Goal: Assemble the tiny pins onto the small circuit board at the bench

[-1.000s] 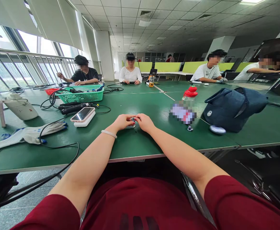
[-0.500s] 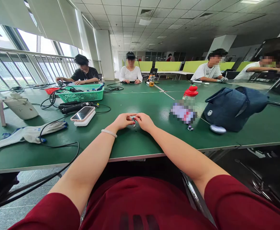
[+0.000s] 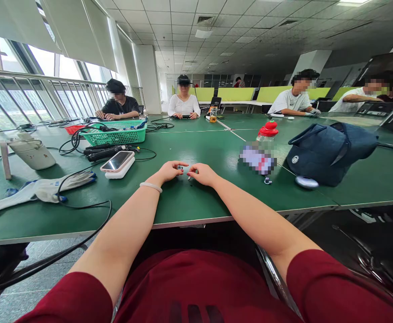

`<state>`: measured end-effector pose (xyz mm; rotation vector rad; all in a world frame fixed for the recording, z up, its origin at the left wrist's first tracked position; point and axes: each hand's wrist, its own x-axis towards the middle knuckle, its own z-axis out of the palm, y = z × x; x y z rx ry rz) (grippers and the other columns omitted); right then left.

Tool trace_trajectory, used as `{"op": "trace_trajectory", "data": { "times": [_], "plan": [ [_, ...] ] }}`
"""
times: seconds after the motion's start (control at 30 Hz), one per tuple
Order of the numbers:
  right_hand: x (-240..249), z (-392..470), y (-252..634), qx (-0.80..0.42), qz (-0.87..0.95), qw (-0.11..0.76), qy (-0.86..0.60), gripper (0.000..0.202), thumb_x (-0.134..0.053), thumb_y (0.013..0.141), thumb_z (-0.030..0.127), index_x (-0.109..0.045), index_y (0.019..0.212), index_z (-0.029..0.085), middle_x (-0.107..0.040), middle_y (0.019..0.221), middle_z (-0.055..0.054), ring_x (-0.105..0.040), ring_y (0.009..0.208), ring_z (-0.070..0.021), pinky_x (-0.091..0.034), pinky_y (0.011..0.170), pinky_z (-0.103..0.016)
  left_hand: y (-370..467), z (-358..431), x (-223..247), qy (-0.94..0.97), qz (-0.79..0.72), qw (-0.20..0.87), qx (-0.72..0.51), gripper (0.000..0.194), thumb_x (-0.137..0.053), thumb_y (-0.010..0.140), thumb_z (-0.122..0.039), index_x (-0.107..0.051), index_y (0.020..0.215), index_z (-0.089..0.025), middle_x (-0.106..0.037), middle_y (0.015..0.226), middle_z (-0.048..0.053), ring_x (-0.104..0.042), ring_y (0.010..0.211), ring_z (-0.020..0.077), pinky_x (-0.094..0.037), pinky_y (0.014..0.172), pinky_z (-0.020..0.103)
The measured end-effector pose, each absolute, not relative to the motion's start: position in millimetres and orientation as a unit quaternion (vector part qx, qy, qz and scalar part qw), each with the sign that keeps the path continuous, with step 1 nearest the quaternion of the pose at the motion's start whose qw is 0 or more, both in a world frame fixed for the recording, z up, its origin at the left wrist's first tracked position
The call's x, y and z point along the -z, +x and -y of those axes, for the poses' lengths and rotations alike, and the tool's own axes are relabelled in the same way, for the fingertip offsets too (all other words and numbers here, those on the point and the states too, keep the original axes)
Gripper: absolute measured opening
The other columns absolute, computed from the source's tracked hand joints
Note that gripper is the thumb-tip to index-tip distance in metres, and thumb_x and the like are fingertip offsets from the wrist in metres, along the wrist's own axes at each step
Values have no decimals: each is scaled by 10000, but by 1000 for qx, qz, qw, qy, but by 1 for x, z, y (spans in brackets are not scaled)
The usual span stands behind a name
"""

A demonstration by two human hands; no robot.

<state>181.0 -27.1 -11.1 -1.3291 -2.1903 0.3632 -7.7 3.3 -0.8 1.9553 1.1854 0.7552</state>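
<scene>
My left hand (image 3: 170, 172) rests low over the green table (image 3: 216, 197), its thumb and index finger closed around a small pale and dark piece (image 3: 180, 168). Close by on its right, my right hand (image 3: 202, 174) pinches a small silvery piece (image 3: 189, 178) that hangs below the fingertips. A narrow gap separates the two hands. Both pieces are too small and too covered by fingers for me to name their kind.
Left lie a phone on a white box (image 3: 119, 166), white-blue gloves (image 3: 58, 186), black cables and a green basket (image 3: 115, 134). Right are a blurred pouch (image 3: 257, 159), a red-topped bottle (image 3: 267, 130), a white oval object (image 3: 306, 182) and a navy bag (image 3: 327, 154). Several people sit around.
My hands were touching around one small bluish and silvery item; now they have drawn apart, each with a small piece at its fingertips. The person at far left has pulled their hands closer together.
</scene>
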Motion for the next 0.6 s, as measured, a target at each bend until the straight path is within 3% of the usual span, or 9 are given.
{"op": "trace_trajectory", "data": {
  "times": [0.13, 0.3, 0.43, 0.6],
  "plan": [
    [9, 24, 190, -217, 816, 230, -484, 159, -657, 780, 259, -706, 915, 191, -684, 814, 6, -555, 683, -93, -417, 706, -224, -9, -6, 2, 746, -472, 365, -295, 330, -604, 584, -199, -703, 896, -156, -523, 601, -37, -466, 554, 102, -372, 560, 241],
    [10, 20, 194, -273, 806, 240, -467, 192, -592, 792, 178, -720, 935, 176, -705, 847, -11, -582, 719, -92, -434, 737, -230, -8, -7, 1, 722, -456, 398, -334, 196, -599, 553, -139, -664, 737, -158, -589, 658, -12, -585, 673, 126, -442, 699, 266],
    [8, 21, 196, -288, 806, 226, -465, 207, -621, 760, 195, -725, 937, 169, -669, 767, 8, -544, 669, -84, -415, 697, -223, -10, -7, 1, 712, -462, 403, -343, 222, -636, 571, -145, -682, 788, -155, -622, 666, 0, -610, 693, 138, -462, 724, 275],
    [0, 29, 196, -308, 813, 203, -451, 242, -687, 701, 270, -730, 907, 151, -613, 687, 32, -469, 594, -70, -375, 635, -223, -11, -7, 5, 740, -480, 334, -331, 338, -694, 630, -283, -698, 944, -158, -678, 700, 23, -614, 685, 151, -475, 715, 284]
  ]
}}
